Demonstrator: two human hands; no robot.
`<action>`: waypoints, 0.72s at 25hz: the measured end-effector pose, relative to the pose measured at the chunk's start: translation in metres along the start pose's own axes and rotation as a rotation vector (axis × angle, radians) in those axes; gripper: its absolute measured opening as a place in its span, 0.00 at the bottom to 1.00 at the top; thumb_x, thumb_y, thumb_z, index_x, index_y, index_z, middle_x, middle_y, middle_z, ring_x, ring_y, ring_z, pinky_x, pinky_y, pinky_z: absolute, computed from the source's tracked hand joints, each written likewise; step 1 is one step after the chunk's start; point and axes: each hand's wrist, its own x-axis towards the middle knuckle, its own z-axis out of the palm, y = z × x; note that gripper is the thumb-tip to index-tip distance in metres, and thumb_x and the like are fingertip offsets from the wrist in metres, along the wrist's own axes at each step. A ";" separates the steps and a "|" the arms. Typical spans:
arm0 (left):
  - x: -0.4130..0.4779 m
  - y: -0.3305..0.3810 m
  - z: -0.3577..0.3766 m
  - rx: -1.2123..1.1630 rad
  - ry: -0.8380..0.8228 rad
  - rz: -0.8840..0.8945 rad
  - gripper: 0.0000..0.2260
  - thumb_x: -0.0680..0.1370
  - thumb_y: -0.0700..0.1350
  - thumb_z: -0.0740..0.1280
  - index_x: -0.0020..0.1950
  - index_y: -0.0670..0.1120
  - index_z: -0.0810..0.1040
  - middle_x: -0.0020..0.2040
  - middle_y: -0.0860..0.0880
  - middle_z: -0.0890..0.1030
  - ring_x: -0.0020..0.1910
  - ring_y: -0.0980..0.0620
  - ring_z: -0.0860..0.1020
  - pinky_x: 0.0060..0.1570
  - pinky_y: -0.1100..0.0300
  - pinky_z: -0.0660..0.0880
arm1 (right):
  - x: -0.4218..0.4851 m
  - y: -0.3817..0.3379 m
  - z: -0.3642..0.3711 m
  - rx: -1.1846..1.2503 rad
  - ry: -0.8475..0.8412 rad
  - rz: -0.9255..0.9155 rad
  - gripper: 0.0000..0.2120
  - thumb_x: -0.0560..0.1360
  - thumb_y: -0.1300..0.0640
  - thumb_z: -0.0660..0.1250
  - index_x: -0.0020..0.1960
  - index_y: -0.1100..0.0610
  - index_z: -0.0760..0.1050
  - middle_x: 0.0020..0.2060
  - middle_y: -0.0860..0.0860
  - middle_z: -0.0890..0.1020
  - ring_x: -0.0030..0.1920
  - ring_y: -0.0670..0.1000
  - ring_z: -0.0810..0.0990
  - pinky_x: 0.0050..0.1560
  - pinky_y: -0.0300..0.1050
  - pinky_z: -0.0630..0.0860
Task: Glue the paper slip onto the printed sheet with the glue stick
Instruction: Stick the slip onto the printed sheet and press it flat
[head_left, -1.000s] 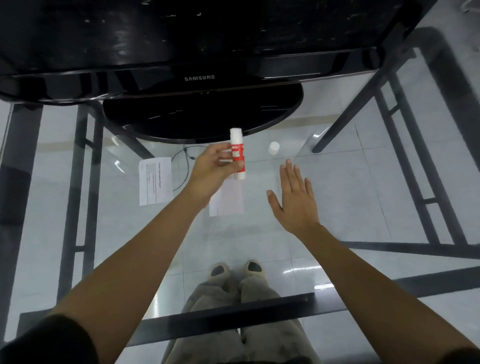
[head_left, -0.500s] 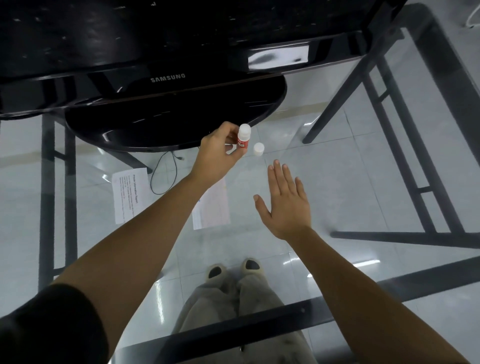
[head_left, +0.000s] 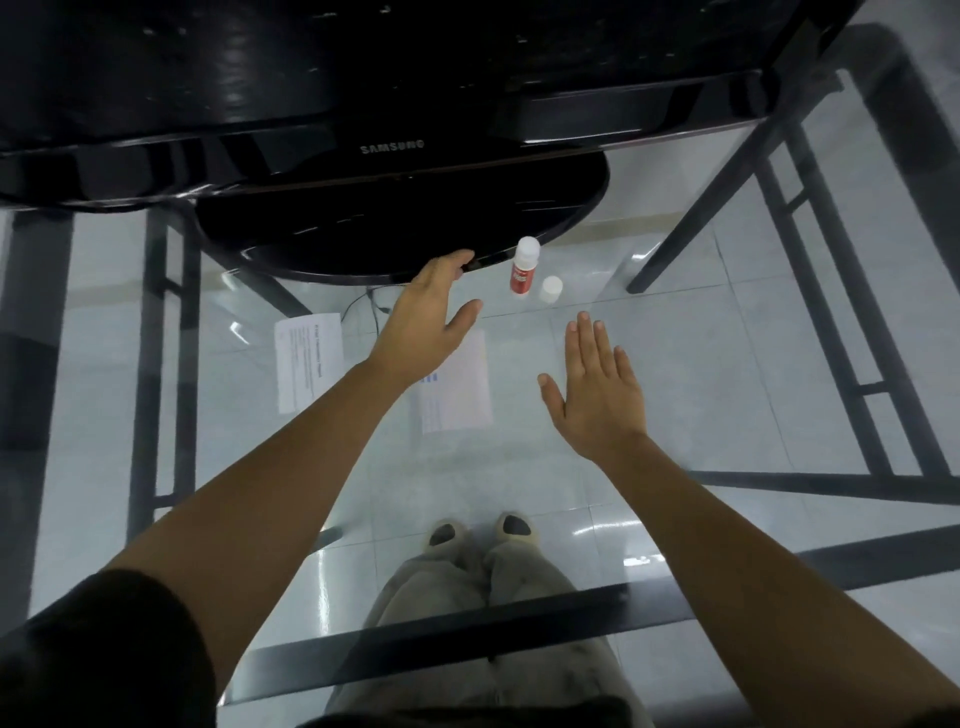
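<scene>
Glue stick stands free on the glass counter.
Its cap sits just beside it, near the monitor base; left hand and right hand hover, fingers released.

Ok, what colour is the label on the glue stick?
Red, wrapped round the lower part of the white glue stick; the head view shows it.

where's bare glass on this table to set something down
The glass tabletop is bare right of the right hand and cap, and along the near edge between the forearms. It is crowded before the monitor base: glue stick, left hand, left paper, centre paper.
</scene>
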 end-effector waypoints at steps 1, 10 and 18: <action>-0.014 -0.006 -0.011 0.070 -0.015 0.016 0.24 0.78 0.46 0.63 0.72 0.43 0.61 0.71 0.44 0.67 0.68 0.48 0.67 0.64 0.55 0.66 | -0.002 -0.004 -0.003 -0.003 -0.004 -0.011 0.32 0.79 0.41 0.40 0.75 0.60 0.39 0.76 0.57 0.44 0.75 0.55 0.42 0.72 0.49 0.41; -0.135 -0.087 -0.078 0.447 -0.081 -0.159 0.22 0.80 0.47 0.57 0.72 0.39 0.61 0.72 0.40 0.63 0.70 0.40 0.63 0.65 0.45 0.63 | -0.031 -0.095 -0.023 0.437 0.042 0.173 0.34 0.70 0.37 0.65 0.61 0.64 0.65 0.55 0.59 0.70 0.55 0.58 0.70 0.50 0.50 0.72; -0.161 -0.063 -0.045 0.488 -0.221 0.024 0.28 0.81 0.54 0.44 0.64 0.36 0.72 0.64 0.37 0.74 0.64 0.39 0.72 0.63 0.42 0.65 | -0.020 -0.112 -0.029 0.553 0.035 0.210 0.32 0.69 0.49 0.72 0.63 0.65 0.63 0.59 0.59 0.67 0.55 0.57 0.68 0.51 0.42 0.66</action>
